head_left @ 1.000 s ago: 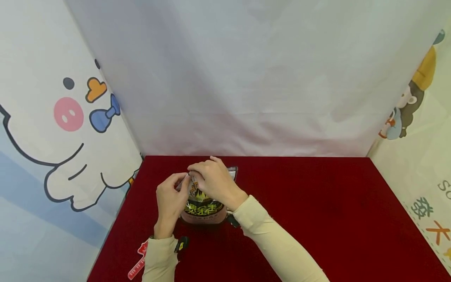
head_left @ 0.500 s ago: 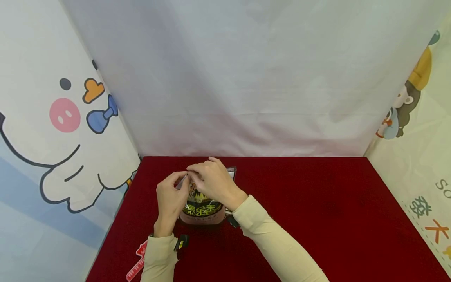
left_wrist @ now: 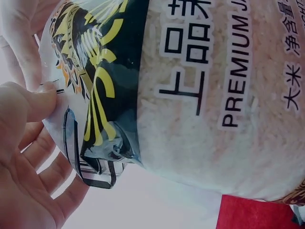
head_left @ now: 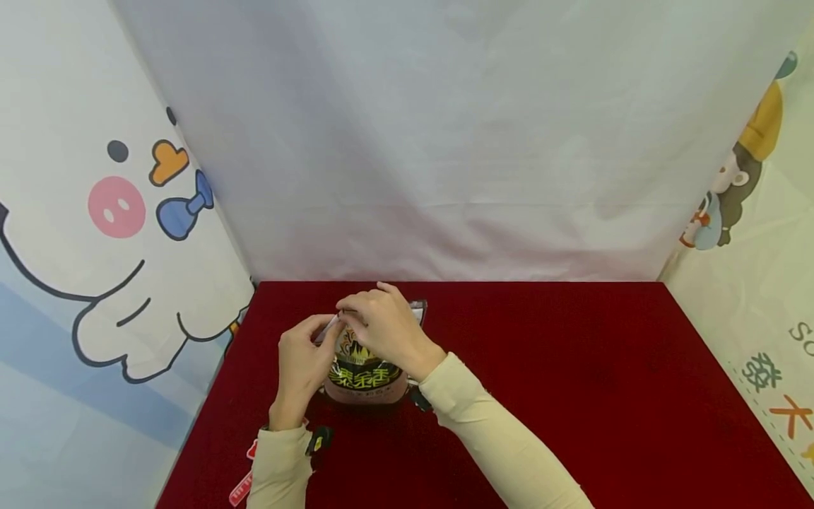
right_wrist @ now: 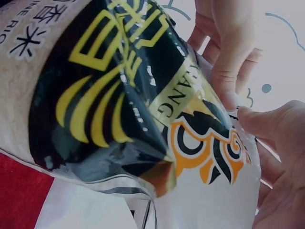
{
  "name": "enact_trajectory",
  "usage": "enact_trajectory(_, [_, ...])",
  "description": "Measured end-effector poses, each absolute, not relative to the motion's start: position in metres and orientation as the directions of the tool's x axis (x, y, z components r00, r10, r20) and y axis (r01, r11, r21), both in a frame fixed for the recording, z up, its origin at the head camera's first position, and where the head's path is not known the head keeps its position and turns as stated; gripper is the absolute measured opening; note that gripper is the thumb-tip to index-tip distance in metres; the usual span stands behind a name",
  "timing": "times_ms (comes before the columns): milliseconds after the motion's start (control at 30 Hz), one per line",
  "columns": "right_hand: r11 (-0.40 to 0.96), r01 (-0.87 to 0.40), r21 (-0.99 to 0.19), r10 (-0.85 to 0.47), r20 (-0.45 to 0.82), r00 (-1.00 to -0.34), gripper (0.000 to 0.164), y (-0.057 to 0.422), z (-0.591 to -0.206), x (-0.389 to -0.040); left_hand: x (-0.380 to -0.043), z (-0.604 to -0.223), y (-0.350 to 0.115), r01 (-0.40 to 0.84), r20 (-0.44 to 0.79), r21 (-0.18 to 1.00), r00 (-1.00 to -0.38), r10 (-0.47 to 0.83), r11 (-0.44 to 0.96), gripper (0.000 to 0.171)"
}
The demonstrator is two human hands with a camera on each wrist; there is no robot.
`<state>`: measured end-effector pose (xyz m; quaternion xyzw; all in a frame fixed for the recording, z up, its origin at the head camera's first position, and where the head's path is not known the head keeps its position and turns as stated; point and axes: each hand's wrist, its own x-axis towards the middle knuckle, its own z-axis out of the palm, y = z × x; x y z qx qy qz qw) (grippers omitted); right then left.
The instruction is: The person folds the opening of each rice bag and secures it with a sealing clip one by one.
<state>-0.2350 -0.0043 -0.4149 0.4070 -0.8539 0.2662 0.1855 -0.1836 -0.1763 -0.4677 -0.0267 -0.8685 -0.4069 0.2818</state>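
on the red table (head_left: 540, 367), toward its back left, sits the bag of rice (head_left: 365, 387); my right hand (head_left: 386, 326) and left hand (head_left: 307, 360) both pinch its top edge, fingertips close together.

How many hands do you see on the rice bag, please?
2: the left hand pinches the top edge of the rice bag, and the right hand pinches it close by, further right in the head view.

Deep-red flat tabletop (head_left: 540, 389) before a creased white fabric backdrop (head_left: 445, 141)
A white-and-blue cartoon-printed sheet (head_left: 83, 311) hangs at left, a cream figure-printed sheet (head_left: 750, 304) at right.
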Motion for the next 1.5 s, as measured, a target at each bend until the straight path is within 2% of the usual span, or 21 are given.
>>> enact_trajectory(333, [0.516, -0.807, -0.286, -0.592, 0.562, -0.577, 0.015, -0.004, -0.418, -0.235, -0.181, -0.472, -0.180, 0.242, 0.488, 0.709, -0.847, -0.213, 0.663, 0.012])
enact_trajectory(567, [0.530, -0.800, -0.282, -0.593, 0.550, -0.588, 0.015, -0.005, -0.416, -0.235, -0.180, -0.476, -0.185, 0.259, 0.522, 0.681, -0.828, -0.205, 0.685, 0.010])
enact_trajectory(1133, [0.538, -0.795, -0.281, -0.590, 0.547, -0.593, 0.016, -0.005, -0.418, -0.235, -0.173, -0.488, -0.197, 0.223, 0.483, 0.721, -0.841, -0.245, 0.656, 0.013])
enact_trajectory(1500, [0.528, -0.802, -0.280, -0.585, 0.564, -0.583, 0.015, -0.005, -0.417, -0.235, -0.166, -0.491, -0.203, 0.130, 0.444, 0.677, -0.857, -0.261, 0.725, 0.013])
